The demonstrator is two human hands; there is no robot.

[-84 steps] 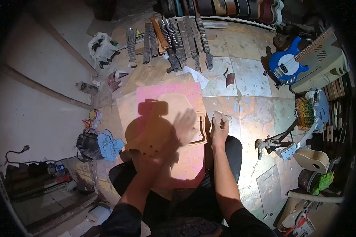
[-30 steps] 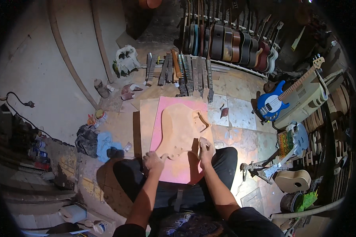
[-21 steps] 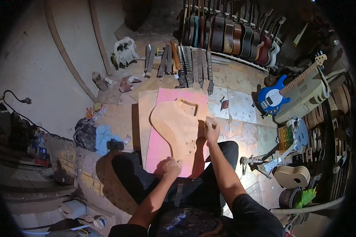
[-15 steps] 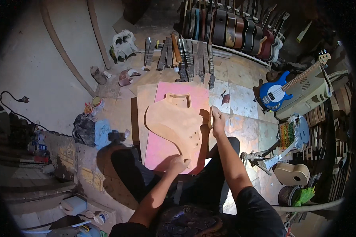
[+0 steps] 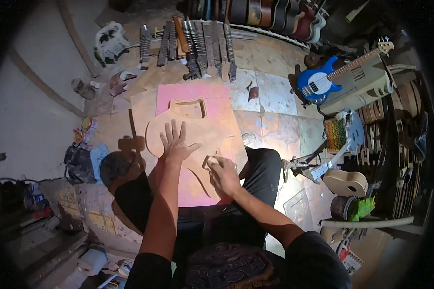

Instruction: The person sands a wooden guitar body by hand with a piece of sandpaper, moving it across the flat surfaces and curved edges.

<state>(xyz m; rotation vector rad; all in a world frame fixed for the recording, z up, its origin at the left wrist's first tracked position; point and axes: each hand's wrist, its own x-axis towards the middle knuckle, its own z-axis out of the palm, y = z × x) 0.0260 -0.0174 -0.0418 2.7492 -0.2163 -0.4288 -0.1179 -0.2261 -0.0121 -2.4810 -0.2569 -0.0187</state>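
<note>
A pale wooden guitar body [image 5: 156,131] with a routed rectangular pocket and small holes lies on a pink board [image 5: 214,91] over a larger tan board [image 5: 140,103] across my lap. My left hand [image 5: 178,147] rests flat on the body's middle, fingers spread. My right hand [image 5: 223,171], to its right, grips a small sanding block [image 5: 209,162] against the body beside the holes. The block is partly hidden by my fingers.
Guitar necks [image 5: 193,48] lie beyond the boards. Guitars [image 5: 255,14] stand racked behind. A blue bass [image 5: 318,84], an unfinished acoustic body [image 5: 345,183] and wooden parts crowd the right. Bags [image 5: 79,164], cans and a wall border the left.
My left hand has moved from the body's lower horn up to its middle and opened flat. My right hand has moved down and left from the right edge onto the body with the block.
</note>
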